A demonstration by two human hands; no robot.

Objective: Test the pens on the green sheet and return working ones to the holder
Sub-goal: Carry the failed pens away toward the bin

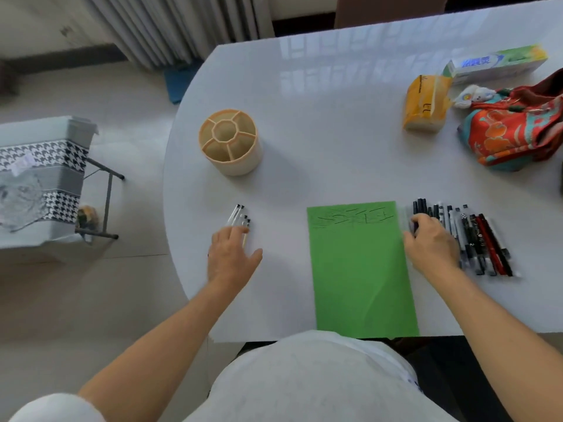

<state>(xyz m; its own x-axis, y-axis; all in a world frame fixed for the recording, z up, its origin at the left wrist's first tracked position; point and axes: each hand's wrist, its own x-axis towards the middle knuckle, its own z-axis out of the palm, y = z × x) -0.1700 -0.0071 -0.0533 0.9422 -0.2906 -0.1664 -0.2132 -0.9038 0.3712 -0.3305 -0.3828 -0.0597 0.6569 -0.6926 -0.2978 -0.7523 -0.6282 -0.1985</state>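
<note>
Left hand [231,257]: fingers [236,231] straight and spread, laid flat over the lower ends of a small group of clear-barrelled pens [240,216], well left of the green sheet [361,269]; nothing gripped.

Right hand [429,245]: fingers [416,223] curled down onto the leftmost pens of a long row of black, white and red pens [475,239], just right of the green sheet; cannot tell whether one pen is pinched or merely touched.

Green sheet: flat on the white desk [320,147], near edge at the desk's front edge; black scribble marks [353,216] across its far end.

Pen holder [230,141]: round, beige, divided into a centre cell and outer cells, upright, beyond and to the left of the green sheet, apart from both pen groups; no pens seen in it.

Far right of the green sheet, toward the desk's back corner: yellow tissue pack [425,106], boxed toothpaste [496,63], red patterned cloth bag [515,132], small white plush charm [470,95] beside the bag.

Left of the desk, on the floor: folding stool [42,178] with houndstooth cover.
</note>
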